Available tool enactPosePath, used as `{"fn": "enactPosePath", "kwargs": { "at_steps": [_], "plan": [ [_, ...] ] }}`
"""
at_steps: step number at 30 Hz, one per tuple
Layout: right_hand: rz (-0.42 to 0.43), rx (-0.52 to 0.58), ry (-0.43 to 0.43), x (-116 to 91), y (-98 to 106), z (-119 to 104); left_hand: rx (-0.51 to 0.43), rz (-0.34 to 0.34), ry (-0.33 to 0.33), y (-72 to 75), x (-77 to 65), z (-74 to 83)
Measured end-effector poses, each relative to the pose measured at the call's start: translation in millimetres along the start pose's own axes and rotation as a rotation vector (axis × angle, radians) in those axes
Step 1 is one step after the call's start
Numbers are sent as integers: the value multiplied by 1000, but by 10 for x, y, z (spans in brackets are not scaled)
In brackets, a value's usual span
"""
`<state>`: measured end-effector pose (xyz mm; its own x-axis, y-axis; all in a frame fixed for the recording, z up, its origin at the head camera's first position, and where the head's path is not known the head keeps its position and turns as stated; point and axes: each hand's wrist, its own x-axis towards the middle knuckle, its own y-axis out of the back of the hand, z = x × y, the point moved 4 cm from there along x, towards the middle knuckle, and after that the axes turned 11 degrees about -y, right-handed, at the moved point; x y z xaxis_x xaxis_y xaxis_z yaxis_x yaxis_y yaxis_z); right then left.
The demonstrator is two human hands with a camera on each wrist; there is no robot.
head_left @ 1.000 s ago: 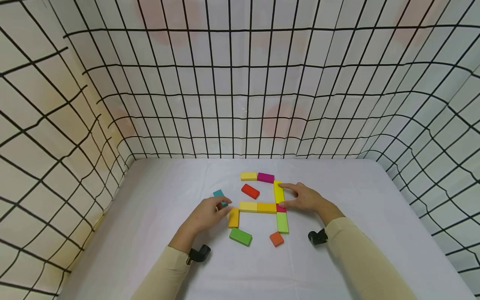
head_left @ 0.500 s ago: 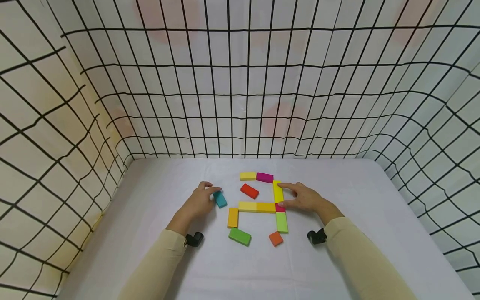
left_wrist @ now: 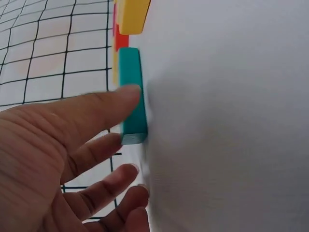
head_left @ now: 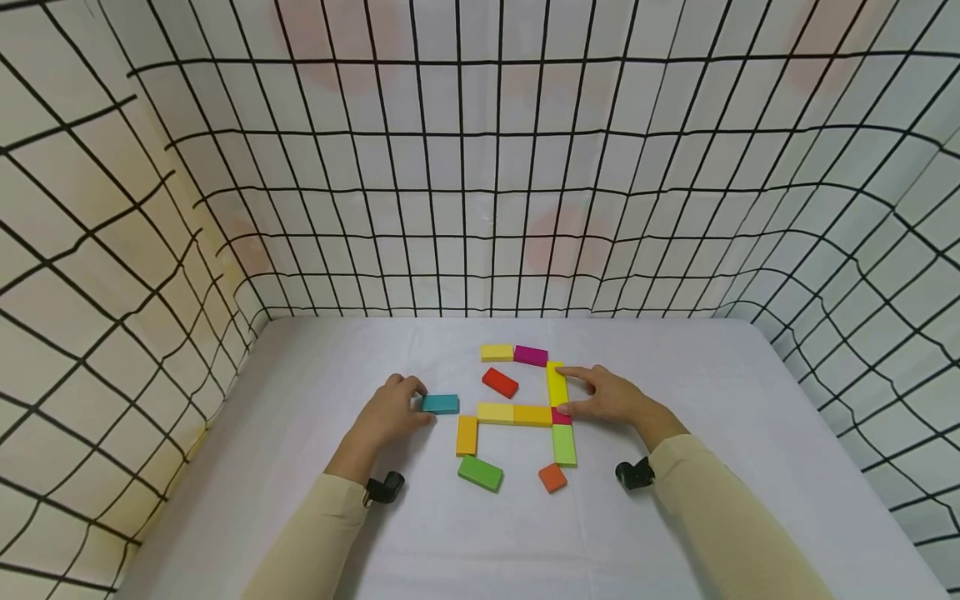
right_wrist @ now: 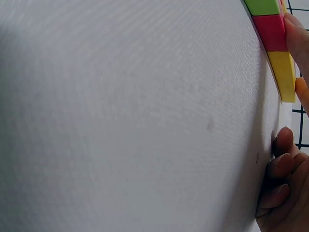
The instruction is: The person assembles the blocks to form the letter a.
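My left hand [head_left: 392, 410] pinches a teal block [head_left: 440, 404] between thumb and forefinger at its left end. In the left wrist view the thumb lies across the side of the teal block [left_wrist: 129, 72], and the other fingers hang clear of it. The teal block lies left of a pale yellow block [head_left: 496, 413] and just above an orange-yellow block [head_left: 467, 436]. My right hand [head_left: 611, 396] rests at the right column: its forefinger touches a bright yellow block [head_left: 557, 383] and its thumb touches the pinkish-red block [head_left: 561, 417], with the remaining fingers loosely bent.
An amber block [head_left: 532, 416] continues the middle row. A lime block [head_left: 564, 446] stands below the pinkish-red one. Around them lie a red block [head_left: 500, 382], a purple block [head_left: 531, 356], a green block [head_left: 481, 473] and an orange block [head_left: 552, 477]. Black mesh [head_left: 480, 191] encloses the white table.
My left hand has moved left from beside the orange-yellow block, taken hold of the teal block and turned it from slanted to nearly level. My right hand has stayed in place.
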<state>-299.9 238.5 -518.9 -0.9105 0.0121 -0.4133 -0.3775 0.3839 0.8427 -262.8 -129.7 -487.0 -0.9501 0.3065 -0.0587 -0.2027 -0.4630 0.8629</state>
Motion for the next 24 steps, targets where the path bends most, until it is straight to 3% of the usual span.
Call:
{"fn": "enactPosePath", "kwargs": {
  "at_steps": [9, 24],
  "plan": [
    [-8, 5, -1, -10, 7, -9, -58, 29, -17, -85, 7, -31],
    [1, -4, -7, -24, 9, -3, -108, 82, -10, -98, -27, -62]
  ]
}}
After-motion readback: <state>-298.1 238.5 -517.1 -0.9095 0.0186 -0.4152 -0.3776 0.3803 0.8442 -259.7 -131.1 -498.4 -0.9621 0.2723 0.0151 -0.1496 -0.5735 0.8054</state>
